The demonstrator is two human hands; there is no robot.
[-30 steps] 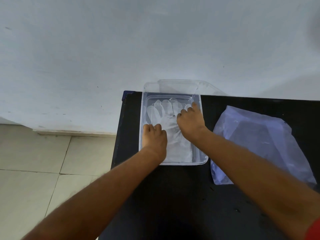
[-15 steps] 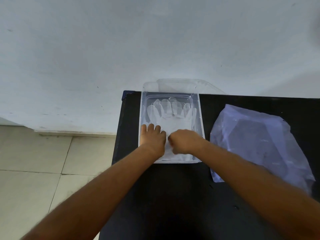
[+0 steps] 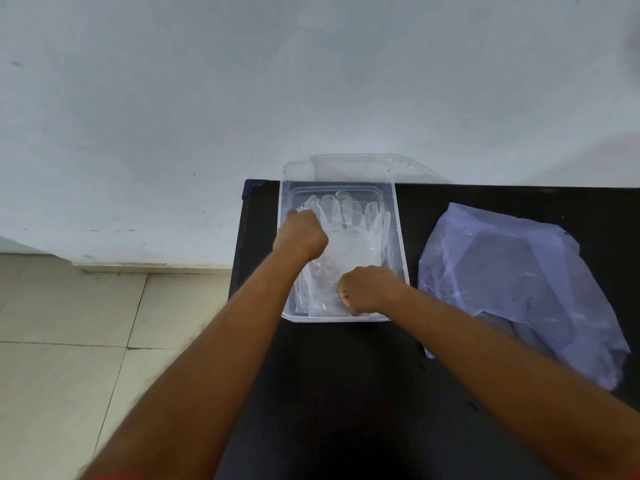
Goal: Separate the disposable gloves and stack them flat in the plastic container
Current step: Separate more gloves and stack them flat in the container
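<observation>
A clear plastic container [image 3: 400,237] stands at the back left of the black table [image 3: 346,393]. Translucent disposable gloves [image 3: 349,233] lie flat inside it, fingers pointing to the wall. My left hand [image 3: 300,234] is inside the container at its left side, fingers curled down onto the thumb side of the top glove. My right hand [image 3: 367,289] is at the near end, fingers curled on the glove's cuff. The fingertips of both hands are hidden under the knuckles.
A crumpled bluish plastic bag [image 3: 512,285] lies on the table right of the container. A clear lid [image 3: 363,166] leans against the white wall behind the container. The table's left edge drops to a tiled floor [image 3: 86,341].
My left hand moved from the container's near left up to the glove's thumb side and curled shut. My right hand slid from the glove's fingers back to the cuff at the near end.
</observation>
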